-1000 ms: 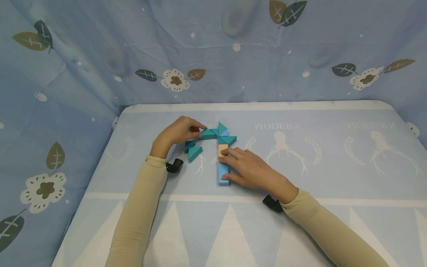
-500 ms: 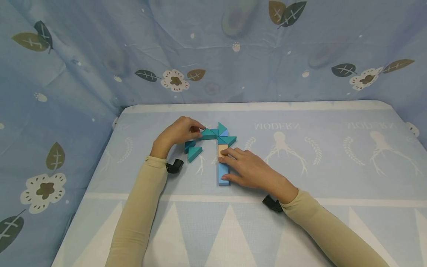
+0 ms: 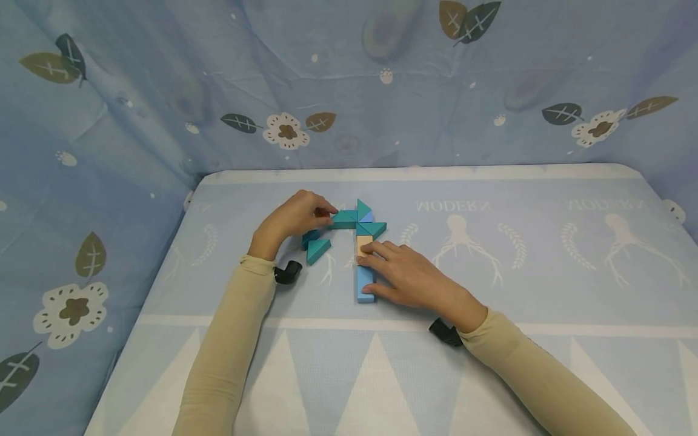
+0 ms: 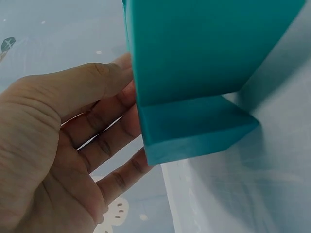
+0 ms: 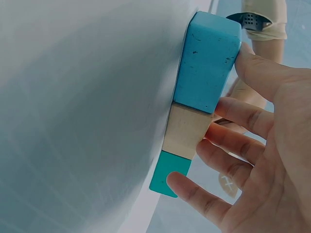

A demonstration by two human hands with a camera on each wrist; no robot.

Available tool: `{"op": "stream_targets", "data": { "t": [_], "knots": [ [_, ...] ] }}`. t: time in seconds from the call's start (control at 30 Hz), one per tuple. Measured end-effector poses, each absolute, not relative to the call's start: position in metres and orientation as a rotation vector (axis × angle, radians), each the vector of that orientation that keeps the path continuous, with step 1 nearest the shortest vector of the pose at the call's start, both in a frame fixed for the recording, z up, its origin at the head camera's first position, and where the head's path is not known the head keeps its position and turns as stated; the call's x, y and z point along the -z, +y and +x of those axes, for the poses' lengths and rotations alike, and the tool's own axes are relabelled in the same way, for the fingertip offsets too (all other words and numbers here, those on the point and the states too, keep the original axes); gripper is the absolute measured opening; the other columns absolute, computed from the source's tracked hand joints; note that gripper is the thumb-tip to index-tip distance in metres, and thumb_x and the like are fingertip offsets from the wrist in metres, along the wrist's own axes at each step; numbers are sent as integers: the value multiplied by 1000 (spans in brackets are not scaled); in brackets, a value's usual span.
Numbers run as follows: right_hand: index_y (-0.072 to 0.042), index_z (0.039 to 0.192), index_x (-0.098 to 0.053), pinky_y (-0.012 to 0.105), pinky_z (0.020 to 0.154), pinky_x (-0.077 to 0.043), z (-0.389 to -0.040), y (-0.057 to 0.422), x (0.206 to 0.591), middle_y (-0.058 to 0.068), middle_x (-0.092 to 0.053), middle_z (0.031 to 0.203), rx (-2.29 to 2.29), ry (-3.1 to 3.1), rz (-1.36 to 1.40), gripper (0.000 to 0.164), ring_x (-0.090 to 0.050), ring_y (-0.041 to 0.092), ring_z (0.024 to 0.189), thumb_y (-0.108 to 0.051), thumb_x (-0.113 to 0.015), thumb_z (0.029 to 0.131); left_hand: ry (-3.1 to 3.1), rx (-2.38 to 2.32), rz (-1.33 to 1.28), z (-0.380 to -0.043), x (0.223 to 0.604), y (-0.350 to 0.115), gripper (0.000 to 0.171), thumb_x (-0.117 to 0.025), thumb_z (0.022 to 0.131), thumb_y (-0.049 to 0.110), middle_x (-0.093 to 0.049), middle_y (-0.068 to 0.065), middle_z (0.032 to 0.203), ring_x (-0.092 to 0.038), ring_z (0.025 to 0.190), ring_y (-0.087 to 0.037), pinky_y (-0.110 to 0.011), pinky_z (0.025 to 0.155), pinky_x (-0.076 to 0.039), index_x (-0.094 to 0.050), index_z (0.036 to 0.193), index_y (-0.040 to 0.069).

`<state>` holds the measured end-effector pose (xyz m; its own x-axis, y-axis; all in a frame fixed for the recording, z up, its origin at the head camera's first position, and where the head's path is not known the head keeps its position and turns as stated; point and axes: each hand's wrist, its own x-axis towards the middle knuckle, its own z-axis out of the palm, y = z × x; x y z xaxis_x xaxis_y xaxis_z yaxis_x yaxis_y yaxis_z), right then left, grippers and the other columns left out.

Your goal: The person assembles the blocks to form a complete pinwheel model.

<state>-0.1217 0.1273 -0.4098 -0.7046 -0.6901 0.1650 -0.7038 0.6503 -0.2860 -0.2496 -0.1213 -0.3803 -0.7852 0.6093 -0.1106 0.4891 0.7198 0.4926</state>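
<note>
In the head view, teal and blue triangular blocks form a pinwheel [image 3: 371,229] above a column of a plain wooden block [image 3: 363,242] and a light blue rectangular block [image 3: 365,281]. My left hand [image 3: 297,215] pinches the left end of a teal triangular block [image 3: 343,223] at the pinwheel's left side, between thumb and index finger. The left wrist view hides that pinch behind nearer teal blocks. My right hand [image 3: 406,275] rests along the column, fingers spread loosely. Its thumb touches the light blue block [image 5: 206,63], and other fingertips lie by the wooden block [image 5: 187,130].
A loose teal triangular block [image 3: 318,249] lies just below my left hand, beside a darker teal block [image 3: 310,237]. A blue patterned curtain [image 3: 349,85] stands behind the table's far edge. Each wrist carries a black camera [image 3: 446,332].
My left hand has shifted slightly right, and the teal triangular block at its fingertips now sits closer against the pinwheel. My right hand has stayed on the column.
</note>
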Motion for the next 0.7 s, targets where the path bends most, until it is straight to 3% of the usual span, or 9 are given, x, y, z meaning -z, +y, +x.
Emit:
{"op": "stream_targets", "data": {
  "t": [0.7],
  "knots": [
    [-14,133,-61,42,86,-51,-122,127,410,4,-55,134,-505,-2811,1196,54,-55,20,119,-47,-66,90,2657,-622,883,-248,379,-118,27,-69,91,10,-73,-11,107,-65,87,-19,-35,81,-54,-71,118,4]
  ]
}}
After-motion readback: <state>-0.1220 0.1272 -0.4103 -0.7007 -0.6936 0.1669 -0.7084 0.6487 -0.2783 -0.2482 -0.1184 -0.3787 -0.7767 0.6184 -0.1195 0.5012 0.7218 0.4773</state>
